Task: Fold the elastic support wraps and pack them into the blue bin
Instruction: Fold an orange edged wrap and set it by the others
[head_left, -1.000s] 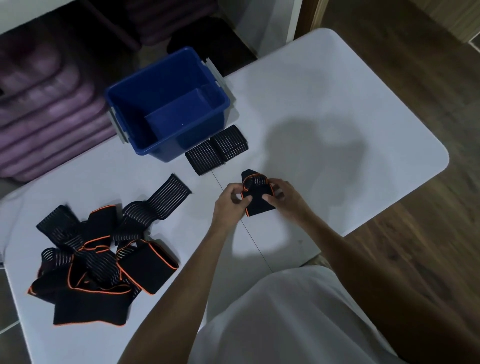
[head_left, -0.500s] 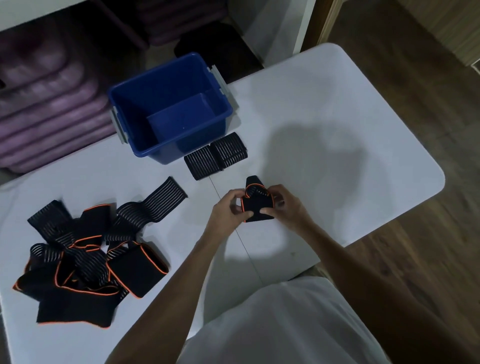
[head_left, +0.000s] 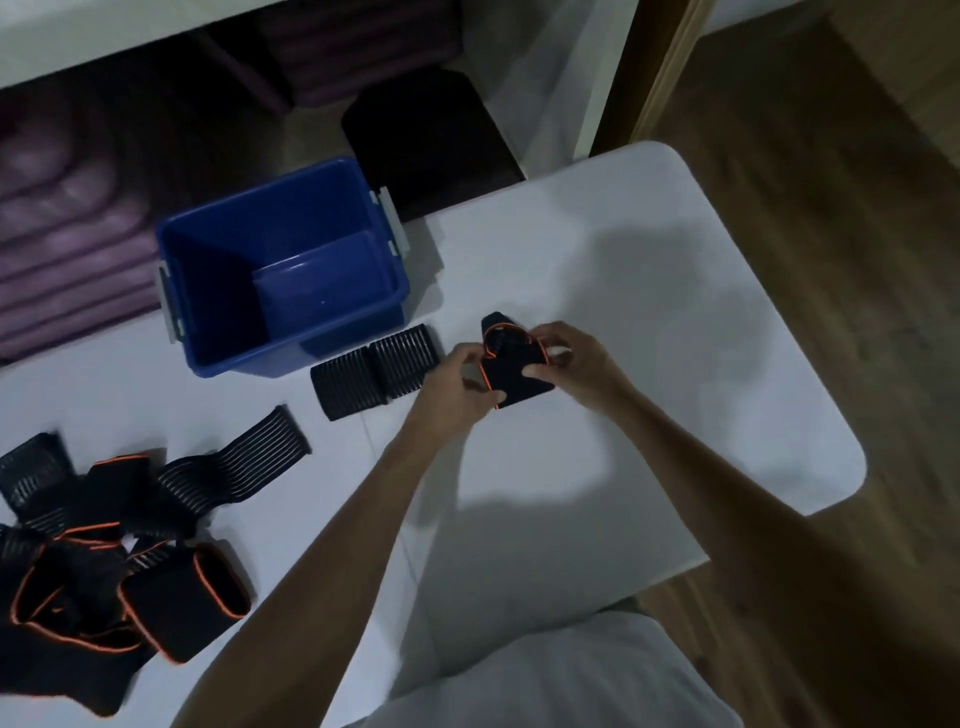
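The room is dim, with a wooden floor (head_left: 857, 218) on the right and shelving at the back holding stacked purple towels (head_left: 67, 249). In front of me stands a white bench (head_left: 649, 291) with rounded corners. Near its far edge I see the blue bin (head_left: 234, 249), upright, with grey handles at both ends; only its bare blue bottom shows inside.

Just in front of the bin, a folded wrap (head_left: 376, 370) lies flat on the bench as two ribbed black pads side by side.

Both hands are raised over the middle of the bench, to the right of that folded piece. My left hand (head_left: 457, 384) pinches the left edge of a black wrap with orange trim (head_left: 511, 364), fingers curled round it. My right hand (head_left: 571, 358) grips the right side of the same wrap, thumb pressed on its front face. The wrap is bunched into a compact packet, with a loop of orange edging showing at its top. I cannot tell whether it touches the bench.

At the near left lies a tangled pile of unfolded wraps (head_left: 104, 545), black with orange borders, one ribbed strap stretching out towards the bin.
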